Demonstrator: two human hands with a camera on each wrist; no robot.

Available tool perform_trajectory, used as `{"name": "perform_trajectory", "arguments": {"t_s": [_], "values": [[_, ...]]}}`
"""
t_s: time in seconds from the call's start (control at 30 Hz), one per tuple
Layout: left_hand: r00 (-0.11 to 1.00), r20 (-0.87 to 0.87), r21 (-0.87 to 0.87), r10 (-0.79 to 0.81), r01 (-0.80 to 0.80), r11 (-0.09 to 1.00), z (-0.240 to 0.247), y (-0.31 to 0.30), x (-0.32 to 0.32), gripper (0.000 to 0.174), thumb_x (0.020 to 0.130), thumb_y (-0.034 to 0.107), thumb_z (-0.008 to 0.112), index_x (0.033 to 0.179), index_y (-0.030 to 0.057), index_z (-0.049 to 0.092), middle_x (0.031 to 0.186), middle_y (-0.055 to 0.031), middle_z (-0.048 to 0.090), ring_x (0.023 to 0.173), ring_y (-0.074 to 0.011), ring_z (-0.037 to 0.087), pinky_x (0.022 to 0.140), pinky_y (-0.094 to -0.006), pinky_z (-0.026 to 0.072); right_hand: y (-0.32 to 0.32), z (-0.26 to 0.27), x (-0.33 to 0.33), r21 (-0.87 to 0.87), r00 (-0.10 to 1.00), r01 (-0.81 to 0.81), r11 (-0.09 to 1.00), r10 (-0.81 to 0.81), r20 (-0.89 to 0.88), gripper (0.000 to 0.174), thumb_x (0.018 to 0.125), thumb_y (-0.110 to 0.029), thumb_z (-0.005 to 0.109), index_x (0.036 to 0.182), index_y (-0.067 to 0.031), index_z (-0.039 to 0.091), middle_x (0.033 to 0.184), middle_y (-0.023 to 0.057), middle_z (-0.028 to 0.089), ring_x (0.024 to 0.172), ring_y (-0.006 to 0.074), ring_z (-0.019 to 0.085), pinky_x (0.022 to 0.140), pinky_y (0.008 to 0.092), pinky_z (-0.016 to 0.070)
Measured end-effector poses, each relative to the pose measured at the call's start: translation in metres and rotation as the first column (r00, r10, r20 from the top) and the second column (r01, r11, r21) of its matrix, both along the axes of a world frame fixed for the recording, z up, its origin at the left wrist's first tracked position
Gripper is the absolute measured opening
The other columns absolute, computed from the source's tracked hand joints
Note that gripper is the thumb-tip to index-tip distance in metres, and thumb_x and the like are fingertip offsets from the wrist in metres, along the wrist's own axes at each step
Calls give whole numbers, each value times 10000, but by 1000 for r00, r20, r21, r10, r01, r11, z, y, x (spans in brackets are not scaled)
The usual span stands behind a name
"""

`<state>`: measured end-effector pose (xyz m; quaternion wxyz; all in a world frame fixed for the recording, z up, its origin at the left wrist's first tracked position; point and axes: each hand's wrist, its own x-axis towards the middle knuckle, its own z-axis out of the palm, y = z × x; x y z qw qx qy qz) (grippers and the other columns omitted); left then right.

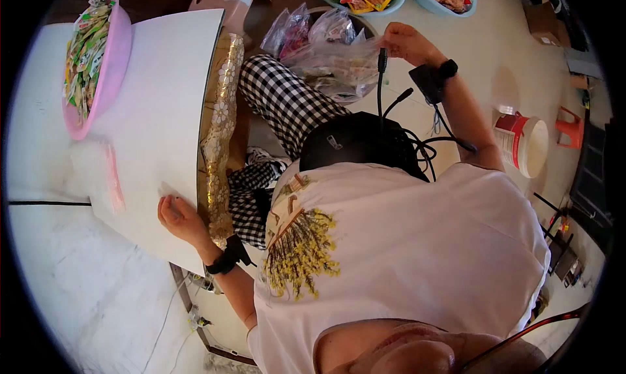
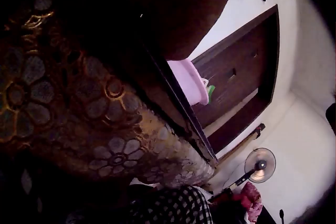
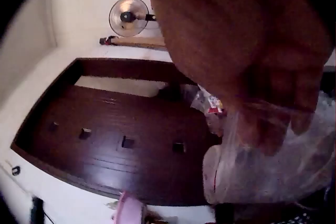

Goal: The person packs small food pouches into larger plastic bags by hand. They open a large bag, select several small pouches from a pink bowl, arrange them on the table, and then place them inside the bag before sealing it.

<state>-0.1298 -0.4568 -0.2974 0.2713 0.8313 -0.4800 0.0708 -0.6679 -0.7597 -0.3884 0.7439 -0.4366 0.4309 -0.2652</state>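
In the head view my right hand (image 1: 412, 44) pinches the edge of a clear plastic bag (image 1: 339, 64). The bag stretches leftward from the fingers, over a round tub holding other filled clear bags (image 1: 295, 31). Close up in the right wrist view, the fingers (image 3: 262, 134) overlap the crinkled film of the bag. My left hand (image 1: 182, 219) rests at the near edge of the white tabletop (image 1: 163, 119), fingers loosely curled, nothing in it. On that top lies a flat see-through sheet with a pink strip (image 1: 115, 177). The left wrist view shows mostly the flowered gold table cover (image 2: 115, 153).
A pink basin (image 1: 116, 54) of green packets stands on the tabletop. Two blue basins (image 1: 385, 10) (image 1: 450, 12) hold colourful packets at the back. Black cables (image 1: 424, 142) hang by the right arm. A white bucket (image 1: 533, 149) and a red stool (image 1: 569, 127) are at right.
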Motion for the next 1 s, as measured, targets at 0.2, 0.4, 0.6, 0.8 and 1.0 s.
{"name": "perform_trajectory", "arguments": {"t_s": [0.2, 0.4, 0.6, 0.8, 1.0], "values": [[1000, 19, -5, -2, 2, 1000, -1, 0, 1, 185, 887, 76, 599, 1044, -23, 606, 1160, -177, 562, 1065, -318, 557, 868, -389, 493, -9, -39, 15, -67, 971, -187, 980, 173, -166, 58, 915, -137, 570, 901, -85, 548, 897, 24, 634, 887, 127, 599, 782, 251, 462], [978, 208, 11, -9, 7, 1000, -10, 0, 8, 169, 849, 37, 592, 1013, 8, 621, 1069, -174, 626, 1034, -341, 574, 895, -418, 465, -22, -85, 6, -240, 912, -305, 922, 210, -353, 44, 881, -98, 521, 880, -83, 562, 823, -24, 543, 762, 108, 493, 737, 263, 438], [986, 164, -44, 36, -29, 999, 13, -10, -9, 175, 786, 67, 621, 955, 20, 624, 1048, -178, 635, 1007, -381, 578, 871, -455, 463, -88, -162, -40, -645, 810, -440, 625, -34, -586, 177, 915, -144, 546, 773, -40, 525, 796, 75, 558, 829, 208, 548, 785, 335, 458], [989, 72, -11, 129, -129, 992, 7, -10, -4, 245, 774, 109, 647, 1013, 58, 626, 1169, -152, 593, 1104, -345, 536, 932, -457, 412, -191, -32, 1, -539, 800, -521, 662, 159, -579, 138, 863, -53, 612, 1000, -30, 607, 919, 55, 601, 844, 129, 585, 766, 282, 487], [971, 78, 0, 226, -227, 974, 7, -23, -5, 343, 800, 212, 630, 1104, 54, 618, 1283, -178, 538, 1246, -348, 455, 1037, -491, 315, -147, 182, 179, -746, 795, -605, 279, 158, -586, 168, 893, -115, 581, 963, 37, 595, 876, 103, 658, 832, 190, 617, 763, 325, 485]]}}
